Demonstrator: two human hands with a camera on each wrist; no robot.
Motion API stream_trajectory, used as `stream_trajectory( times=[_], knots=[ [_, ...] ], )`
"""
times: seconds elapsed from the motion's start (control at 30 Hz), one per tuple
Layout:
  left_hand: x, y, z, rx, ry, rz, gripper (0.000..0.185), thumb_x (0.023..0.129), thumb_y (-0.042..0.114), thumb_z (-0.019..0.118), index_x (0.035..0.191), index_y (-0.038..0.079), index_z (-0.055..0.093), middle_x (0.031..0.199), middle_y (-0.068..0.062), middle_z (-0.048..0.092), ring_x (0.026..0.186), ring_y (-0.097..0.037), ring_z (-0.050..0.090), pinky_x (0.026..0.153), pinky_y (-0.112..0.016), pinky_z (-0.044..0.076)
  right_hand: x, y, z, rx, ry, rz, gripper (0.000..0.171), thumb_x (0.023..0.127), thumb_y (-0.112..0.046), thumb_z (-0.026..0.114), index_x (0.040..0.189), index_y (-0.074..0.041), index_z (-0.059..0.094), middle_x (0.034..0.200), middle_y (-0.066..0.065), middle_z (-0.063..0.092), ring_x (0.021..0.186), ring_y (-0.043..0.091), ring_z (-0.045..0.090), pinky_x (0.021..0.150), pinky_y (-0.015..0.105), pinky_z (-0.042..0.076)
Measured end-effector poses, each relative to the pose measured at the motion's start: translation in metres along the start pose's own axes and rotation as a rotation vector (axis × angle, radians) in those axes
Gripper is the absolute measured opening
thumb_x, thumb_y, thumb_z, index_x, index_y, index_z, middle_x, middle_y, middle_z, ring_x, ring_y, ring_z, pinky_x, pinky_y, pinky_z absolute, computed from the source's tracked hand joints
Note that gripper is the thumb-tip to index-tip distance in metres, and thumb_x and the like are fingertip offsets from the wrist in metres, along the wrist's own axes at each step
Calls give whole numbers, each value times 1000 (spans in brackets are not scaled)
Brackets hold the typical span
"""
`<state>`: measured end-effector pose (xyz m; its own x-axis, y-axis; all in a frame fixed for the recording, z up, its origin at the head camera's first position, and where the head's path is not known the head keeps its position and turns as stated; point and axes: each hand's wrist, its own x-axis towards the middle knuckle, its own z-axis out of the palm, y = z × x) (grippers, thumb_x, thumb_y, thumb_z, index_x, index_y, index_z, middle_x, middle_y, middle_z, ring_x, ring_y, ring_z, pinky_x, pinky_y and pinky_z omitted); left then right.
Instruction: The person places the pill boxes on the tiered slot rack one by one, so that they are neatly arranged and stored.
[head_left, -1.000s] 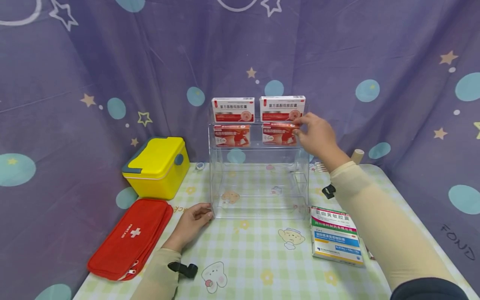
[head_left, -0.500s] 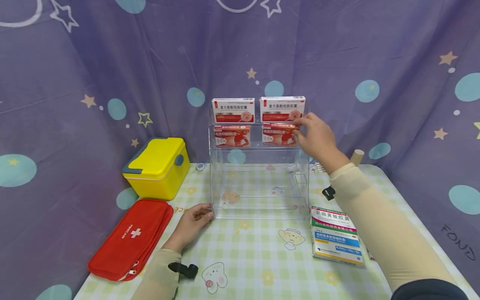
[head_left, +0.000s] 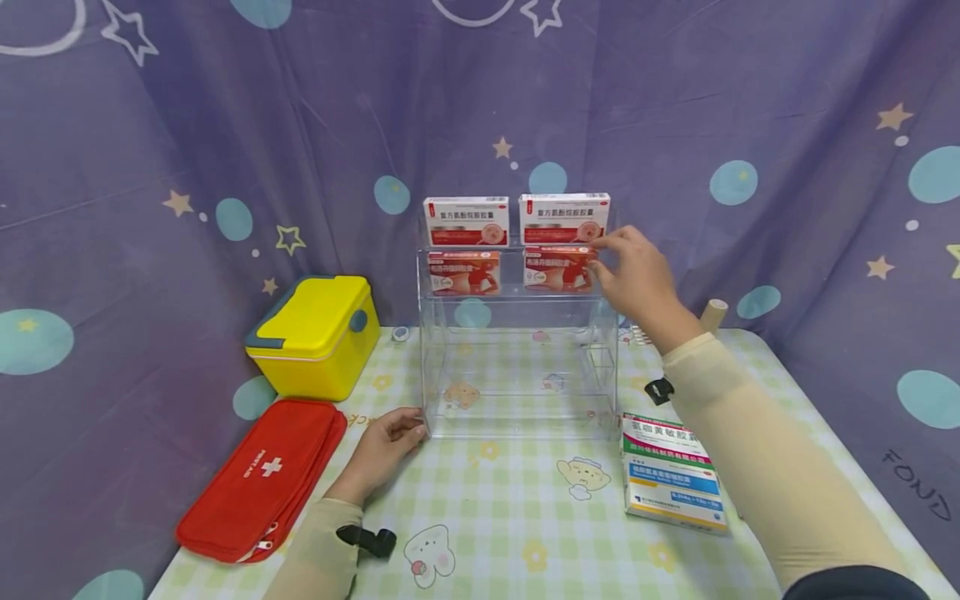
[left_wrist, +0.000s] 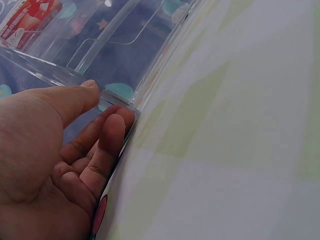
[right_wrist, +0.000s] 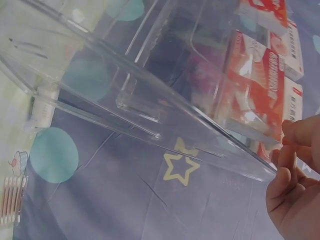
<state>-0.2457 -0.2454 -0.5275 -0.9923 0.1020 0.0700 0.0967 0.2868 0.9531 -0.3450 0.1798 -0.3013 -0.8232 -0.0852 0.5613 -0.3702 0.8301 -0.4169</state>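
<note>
A clear acrylic shelf (head_left: 423, 350) stands on the checked table. Two white medicine boxes (head_left: 466, 219) sit on its top tier, and a red box (head_left: 463, 272) sits at the left of the middle tier. My right hand (head_left: 626, 267) is raised to the middle tier, thumb and forefinger pinching the right end of a second red box (head_left: 558, 268). In the right wrist view its fingers (right_wrist: 292, 165) curl beside that red box (right_wrist: 255, 85), behind the clear wall. My left hand (head_left: 382, 442) lies on the table, fingertips (left_wrist: 112, 132) pressed against the shelf's front left bottom corner (left_wrist: 120, 102).
A yellow case (head_left: 315, 333) and a red first-aid pouch (head_left: 262, 475) lie left of the shelf. Stacked medicine boxes (head_left: 671, 471) lie at the right front. A small tape roll (head_left: 401, 332) and a bandage roll (head_left: 714, 312) sit behind. Purple cloth hangs all round.
My right hand and forearm have drifted slightly right and down while the fingers stay at the red box's end. The left hand has not moved.
</note>
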Motion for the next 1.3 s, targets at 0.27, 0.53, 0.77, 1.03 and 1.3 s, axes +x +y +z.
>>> stream_trajectory(
  times=[0.27,0.53,0.77,1.03,1.3],
  knots=[
    [0,2,0,3,3,-14,34,101,5,69,134,-2,65,106,-14,72,93,-26,70,76,-27,60,-39,15,-24,108,127,-1,29,100,-20,74,129,-15,75,116,2,63,73,19,50,64,37,40],
    [2,1,0,1,1,-10,35,101,8,71,135,-1,66,107,-14,72,94,-27,70,77,-26,60,-107,54,-65,101,38,48,32,103,-27,71,133,-15,71,126,7,62,81,17,57,63,23,43],
    [2,0,0,-1,9,-14,34,101,9,71,134,1,66,107,-16,72,95,-28,70,77,-26,59,-163,125,-83,62,-242,171,41,104,-34,68,138,-11,65,131,15,60,99,31,61,58,34,49],
    [0,3,1,-3,3,-15,34,102,8,70,134,-1,65,107,-16,72,95,-27,70,78,-27,60,-213,207,-82,45,-460,341,57,97,-37,77,138,-1,63,126,28,65,94,28,67,64,36,52],
    [0,2,1,-3,-5,-19,34,102,7,70,134,0,65,106,-15,72,94,-27,70,77,-27,60,-229,232,-90,-2,-543,391,65,89,-37,85,136,4,63,124,28,66,85,20,60,65,33,47]
  ],
)
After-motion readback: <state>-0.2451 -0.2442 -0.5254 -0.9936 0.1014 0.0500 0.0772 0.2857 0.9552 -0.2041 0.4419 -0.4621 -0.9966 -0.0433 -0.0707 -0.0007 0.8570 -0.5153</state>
